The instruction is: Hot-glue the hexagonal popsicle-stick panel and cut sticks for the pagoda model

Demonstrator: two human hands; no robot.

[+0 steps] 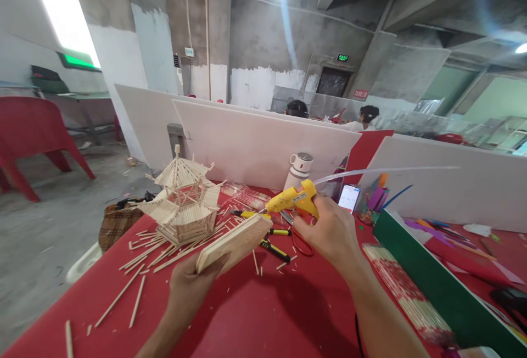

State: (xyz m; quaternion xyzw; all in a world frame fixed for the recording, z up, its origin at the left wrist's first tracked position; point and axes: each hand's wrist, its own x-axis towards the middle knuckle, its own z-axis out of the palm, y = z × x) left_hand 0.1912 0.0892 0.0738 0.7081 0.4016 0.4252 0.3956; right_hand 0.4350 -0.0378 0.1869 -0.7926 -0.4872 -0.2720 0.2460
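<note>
My right hand [331, 229] is wrapped round a yellow hot glue gun [290, 200], with a long clear glue stick [382, 171] poking out of its back end. The gun's nozzle points left and meets, or nearly meets, the far upper edge of a flat panel of wooden sticks [236, 240]. My left hand [191, 281] grips that panel by its near end, holding it tilted above the red table. Beyond my left hand stands a pagoda model [185, 204] built of thin wooden sticks, with tiered roofs. Loose sticks [142, 251] lie around its base.
Black-and-yellow cutters [274, 248] lie behind the panel. A white thermos [299, 168] and a lit phone [349, 197] stand near the white partition [247, 138]. Bagged sticks [407, 292] and a green-walled box [436, 278] are at the right. Other people sit beyond the partition.
</note>
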